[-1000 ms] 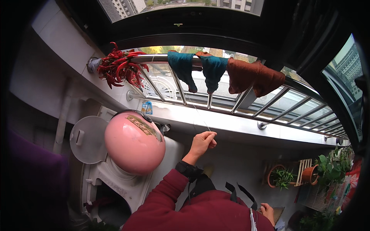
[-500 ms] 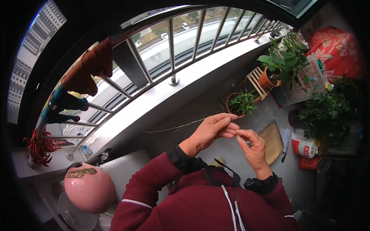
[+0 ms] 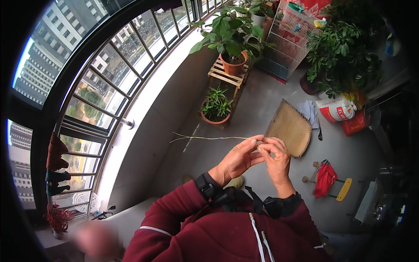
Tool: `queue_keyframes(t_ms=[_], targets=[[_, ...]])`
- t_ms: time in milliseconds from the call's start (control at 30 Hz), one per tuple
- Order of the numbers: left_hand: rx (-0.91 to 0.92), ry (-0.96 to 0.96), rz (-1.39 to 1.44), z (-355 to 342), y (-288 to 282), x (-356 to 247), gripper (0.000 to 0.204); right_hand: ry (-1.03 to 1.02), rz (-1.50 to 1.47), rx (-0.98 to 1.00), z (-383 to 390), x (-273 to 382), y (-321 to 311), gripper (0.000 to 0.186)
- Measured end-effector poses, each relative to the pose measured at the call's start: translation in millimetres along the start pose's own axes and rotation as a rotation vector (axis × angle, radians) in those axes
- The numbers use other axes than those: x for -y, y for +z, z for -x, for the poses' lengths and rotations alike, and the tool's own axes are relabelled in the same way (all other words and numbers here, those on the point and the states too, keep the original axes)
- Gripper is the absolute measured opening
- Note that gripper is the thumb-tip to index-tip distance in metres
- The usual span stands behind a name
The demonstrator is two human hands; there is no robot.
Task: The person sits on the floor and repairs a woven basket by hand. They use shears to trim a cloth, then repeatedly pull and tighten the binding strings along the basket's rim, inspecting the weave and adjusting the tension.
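A thin pale strand of string (image 3: 209, 138) runs leftward from my hands, its far end split into two loose tips. My left hand (image 3: 238, 159) is closed in a pinch on it, thumb and fingertips together. Against those fingertips, my right hand (image 3: 276, 162) is also pinched closed, with the strand's near end between the two hands. The exact hold of the right fingers is hard to see. Both hands are above the grey floor, in front of a woven bamboo tray (image 3: 290, 131).
Potted plants stand on and beside a wooden slatted stand (image 3: 227, 76). Behind is a wire cage (image 3: 288, 41). A white and red sack (image 3: 336, 109) sits at right, with a small stool holding red cloth (image 3: 325, 181) nearer. A railed window ledge (image 3: 126, 144) runs along the left.
My view has turned to the right, so the window and plants sit farther left. The hands have come closer together, fingertips meeting, and the string now stretches straighter to the left.
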State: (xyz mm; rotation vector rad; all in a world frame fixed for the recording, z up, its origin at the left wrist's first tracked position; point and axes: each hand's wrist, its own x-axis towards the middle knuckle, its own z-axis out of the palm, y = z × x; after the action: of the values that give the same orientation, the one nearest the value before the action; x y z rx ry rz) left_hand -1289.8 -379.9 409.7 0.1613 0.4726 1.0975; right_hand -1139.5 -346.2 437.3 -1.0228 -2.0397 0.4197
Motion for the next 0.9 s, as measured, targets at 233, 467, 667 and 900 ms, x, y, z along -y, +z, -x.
queue_keyframes(t_ms=[233,467,667,900], targets=[[-0.156,-0.008,0.259,-28,-41,-1,0.025,0.552,-0.396,0.333,10,-34,-70,0.013],[-0.335,0.171,0.277,10,-132,-84,0.021,0.612,-0.495,0.258,24,-35,-117,0.016],[-0.419,0.331,0.191,87,-194,-129,0.026,0.694,-0.412,0.217,40,-7,-121,0.018],[-0.529,0.458,0.104,197,-228,-162,0.029,0.667,-0.374,0.338,34,29,-101,0.02]])
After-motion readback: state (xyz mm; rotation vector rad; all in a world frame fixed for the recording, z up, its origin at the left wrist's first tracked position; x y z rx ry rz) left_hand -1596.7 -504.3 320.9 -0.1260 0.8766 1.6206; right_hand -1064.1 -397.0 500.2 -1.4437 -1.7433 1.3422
